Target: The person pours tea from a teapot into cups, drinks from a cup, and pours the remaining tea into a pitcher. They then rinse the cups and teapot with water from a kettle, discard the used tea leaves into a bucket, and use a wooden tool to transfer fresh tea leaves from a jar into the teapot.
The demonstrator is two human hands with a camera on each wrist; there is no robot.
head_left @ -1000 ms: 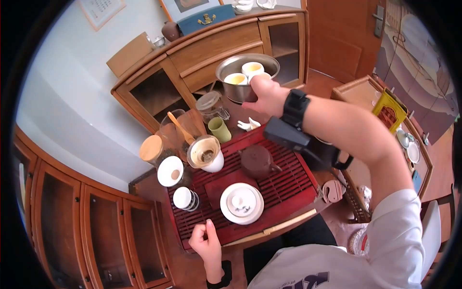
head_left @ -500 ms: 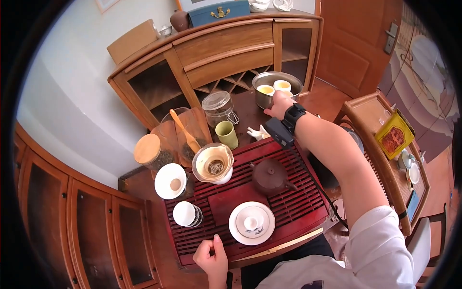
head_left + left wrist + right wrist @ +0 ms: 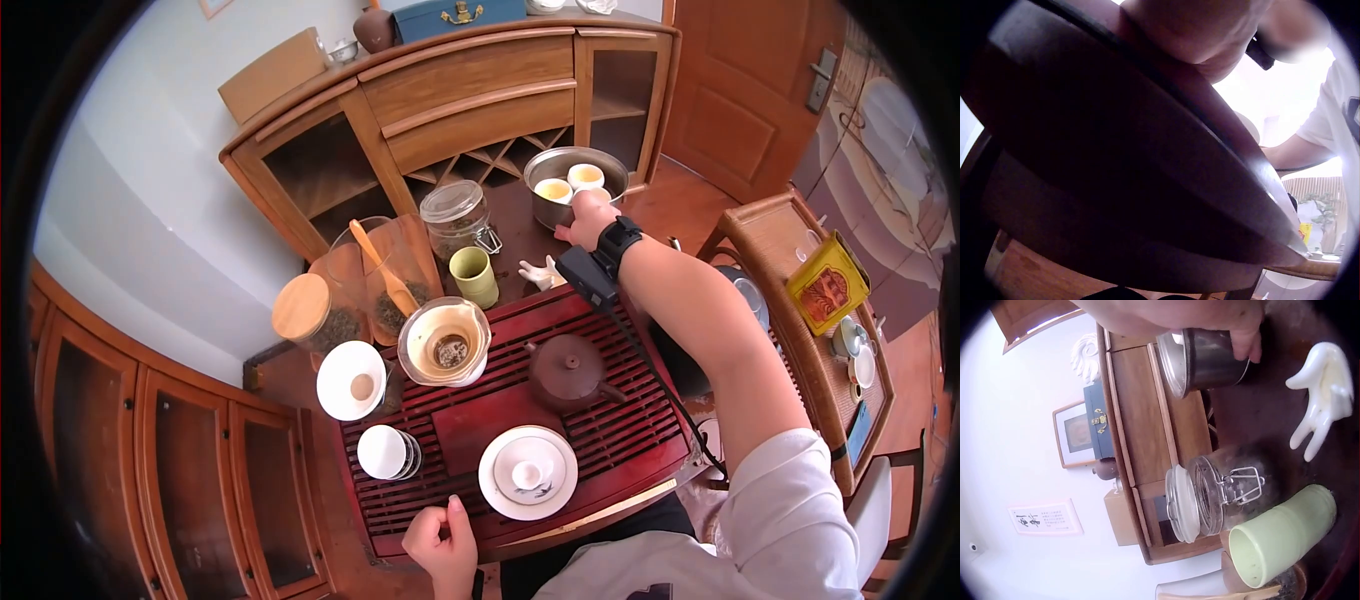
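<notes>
Gripping the round steel pot (image 3: 546, 209), the right hand (image 3: 592, 216) risked toppling its white cups (image 3: 586, 177) through lopsided pull. Well apart from the pot, the left hand (image 3: 443, 547) was clenched, visibly holding nothing.

Blue case (image 3: 460, 17) is sitting on the wooden sideboard (image 3: 470, 88), brown vase (image 3: 375, 31) just beside it, cardboard box (image 3: 272, 76) resting near the left end. Yellow packet (image 3: 828, 284) is standing on the rattan cart (image 3: 768, 232). Glass-fronted cabinets (image 3: 180, 470) are lining the head view's left side.

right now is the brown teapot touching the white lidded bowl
Apart: the head view shows red tray between the teapot and the lidded bowl.
</notes>
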